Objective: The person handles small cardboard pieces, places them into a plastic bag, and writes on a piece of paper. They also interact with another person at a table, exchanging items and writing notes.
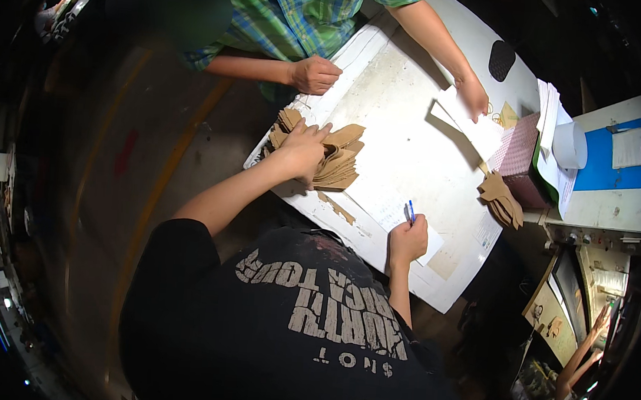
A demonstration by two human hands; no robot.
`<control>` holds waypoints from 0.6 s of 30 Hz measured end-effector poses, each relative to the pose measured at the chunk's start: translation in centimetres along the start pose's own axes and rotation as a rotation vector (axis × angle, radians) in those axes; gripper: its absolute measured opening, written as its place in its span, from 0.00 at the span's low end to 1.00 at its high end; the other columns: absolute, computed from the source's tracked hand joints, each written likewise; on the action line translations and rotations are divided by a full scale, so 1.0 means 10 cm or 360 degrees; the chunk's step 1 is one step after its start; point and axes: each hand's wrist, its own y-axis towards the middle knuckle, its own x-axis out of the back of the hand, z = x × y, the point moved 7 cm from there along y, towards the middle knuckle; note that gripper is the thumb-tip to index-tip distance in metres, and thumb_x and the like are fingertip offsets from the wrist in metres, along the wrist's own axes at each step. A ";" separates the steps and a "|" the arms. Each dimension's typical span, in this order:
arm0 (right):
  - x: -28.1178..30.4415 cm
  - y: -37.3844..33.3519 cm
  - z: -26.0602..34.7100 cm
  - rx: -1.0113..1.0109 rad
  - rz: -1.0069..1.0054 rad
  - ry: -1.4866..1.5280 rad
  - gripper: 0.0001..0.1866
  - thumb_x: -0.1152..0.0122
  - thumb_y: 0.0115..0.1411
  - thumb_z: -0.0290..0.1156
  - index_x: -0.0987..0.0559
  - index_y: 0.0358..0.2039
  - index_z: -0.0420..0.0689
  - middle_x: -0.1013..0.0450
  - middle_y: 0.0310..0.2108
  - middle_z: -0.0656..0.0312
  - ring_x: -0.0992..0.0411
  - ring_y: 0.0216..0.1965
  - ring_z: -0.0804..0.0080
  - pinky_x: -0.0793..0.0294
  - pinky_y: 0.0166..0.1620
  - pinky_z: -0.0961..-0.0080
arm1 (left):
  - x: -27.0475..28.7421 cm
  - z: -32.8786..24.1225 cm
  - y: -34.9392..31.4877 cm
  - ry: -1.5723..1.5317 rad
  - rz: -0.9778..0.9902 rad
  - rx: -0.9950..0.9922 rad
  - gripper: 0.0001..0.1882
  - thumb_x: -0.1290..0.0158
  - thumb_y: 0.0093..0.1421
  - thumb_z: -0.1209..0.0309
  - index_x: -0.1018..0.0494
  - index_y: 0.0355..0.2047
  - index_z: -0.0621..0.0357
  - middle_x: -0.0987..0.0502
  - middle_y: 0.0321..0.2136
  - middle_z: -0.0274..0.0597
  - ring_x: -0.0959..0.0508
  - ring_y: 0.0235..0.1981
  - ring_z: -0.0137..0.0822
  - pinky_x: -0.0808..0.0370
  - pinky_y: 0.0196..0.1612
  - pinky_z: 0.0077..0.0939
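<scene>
My left hand lies across a fanned stack of flat brown cut pieces at the table's left edge. Its fingers spread over the stack and press into it, with the thumb at the near side. My right hand is closed around a blue pen. Beneath that hand is a white sheet of paper with faint handwriting. Whether the pen tip touches the sheet, I cannot tell.
Across the white table, a person in a green plaid shirt reaches one hand to white paper. More brown pieces lie at the right, beside a pink box with papers. A black oval pad lies farther back.
</scene>
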 end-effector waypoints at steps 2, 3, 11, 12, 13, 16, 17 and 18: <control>-0.03 0.12 0.01 0.0116 0.0019 0.0005 0.04 0.46 0.55 0.27 0.26 0.32 0.44 0.26 0.31 0.54 0.25 0.33 0.46 0.29 0.34 0.49 | 0.04 0.04 0.04 -0.0001 0.0113 -0.0013 0.38 0.24 0.36 0.43 0.15 0.49 0.41 0.54 0.76 0.56 0.47 0.74 0.54 0.56 0.76 0.55; -0.06 0.18 0.01 0.0156 0.0045 -0.0013 0.04 0.46 0.54 0.27 0.27 0.32 0.44 0.26 0.31 0.55 0.26 0.33 0.48 0.29 0.34 0.50 | 0.05 0.06 0.05 0.0024 0.0140 -0.0002 0.39 0.25 0.36 0.42 0.15 0.50 0.40 0.55 0.76 0.57 0.48 0.74 0.55 0.56 0.76 0.55; -0.24 0.49 0.06 0.0250 0.0114 -0.0003 0.03 0.44 0.53 0.27 0.29 0.29 0.45 0.28 0.30 0.56 0.27 0.34 0.50 0.28 0.34 0.53 | -0.19 0.10 0.22 0.0393 -0.0047 0.0178 0.48 0.24 0.34 0.45 0.23 0.60 0.35 0.44 0.70 0.58 0.40 0.66 0.55 0.43 0.68 0.45; -0.25 0.51 0.07 0.0248 0.0097 0.0002 0.03 0.44 0.53 0.27 0.29 0.29 0.45 0.28 0.30 0.56 0.27 0.33 0.51 0.28 0.34 0.53 | -0.16 0.08 0.24 0.0368 -0.0162 0.0221 0.42 0.23 0.34 0.48 0.19 0.54 0.36 0.40 0.65 0.58 0.38 0.63 0.53 0.40 0.65 0.43; -0.26 0.53 0.08 0.0254 0.0084 0.0003 0.03 0.44 0.53 0.27 0.29 0.29 0.45 0.28 0.30 0.56 0.27 0.33 0.51 0.28 0.34 0.53 | -0.14 0.05 0.24 0.0332 -0.0273 0.0272 0.35 0.23 0.35 0.51 0.16 0.48 0.37 0.36 0.61 0.58 0.35 0.59 0.52 0.37 0.62 0.41; -0.31 0.54 0.07 0.0262 0.0042 -0.0019 0.04 0.44 0.53 0.27 0.28 0.29 0.45 0.28 0.30 0.56 0.27 0.34 0.51 0.28 0.34 0.53 | -0.14 0.09 0.21 0.0117 -0.0283 0.0302 0.32 0.23 0.34 0.53 0.14 0.44 0.39 0.33 0.56 0.57 0.35 0.57 0.53 0.36 0.60 0.42; -0.32 0.54 0.08 0.0268 0.0029 -0.0013 0.04 0.44 0.52 0.27 0.28 0.30 0.45 0.28 0.30 0.56 0.27 0.34 0.51 0.28 0.35 0.53 | -0.15 0.10 0.18 0.0159 -0.0474 0.0271 0.31 0.23 0.34 0.53 0.14 0.42 0.40 0.33 0.54 0.57 0.35 0.56 0.53 0.35 0.57 0.43; -0.33 0.53 0.10 0.0272 0.0017 -0.0006 0.04 0.44 0.52 0.27 0.28 0.30 0.45 0.28 0.30 0.56 0.26 0.34 0.51 0.27 0.35 0.53 | -0.20 0.14 0.18 0.0076 -0.0490 0.0225 0.31 0.24 0.34 0.52 0.14 0.42 0.41 0.32 0.54 0.57 0.35 0.56 0.53 0.35 0.57 0.43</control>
